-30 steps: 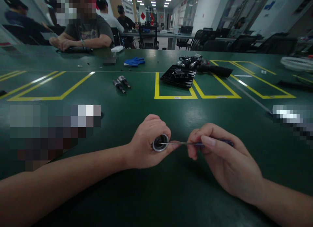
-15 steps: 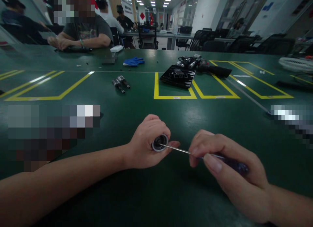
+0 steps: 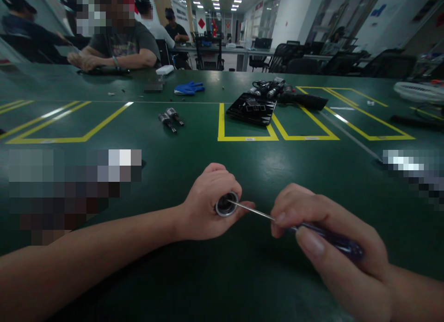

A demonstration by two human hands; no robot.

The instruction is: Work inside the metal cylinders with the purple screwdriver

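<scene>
My left hand [image 3: 208,204] is wrapped round a cylinder with a silvery rim and a dark hollow inside [image 3: 222,208]; its open end faces right and toward me, and most of its body is hidden by the fingers. In my right hand [image 3: 333,238] is a screwdriver [image 3: 255,211] with a thin metal shaft and a dark purple-blue handle. The shaft slants into the cylinder's opening, so its tip is hidden. Thumb and fingers pinch the front of the handle.
Two small motor-like parts [image 3: 170,120] lie beyond my left hand. A glossy black panel [image 3: 251,110], dark cylindrical parts with cables [image 3: 268,88] and a blue glove [image 3: 189,88] sit farther back. Yellow tape [image 3: 248,138] marks the green table [image 3: 194,148]. Across it sits a person [image 3: 121,49].
My right hand has shifted slightly right and toward me, with the screwdriver's handle tilting lower. The tip remains inside the cylinder. My left hand has barely moved.
</scene>
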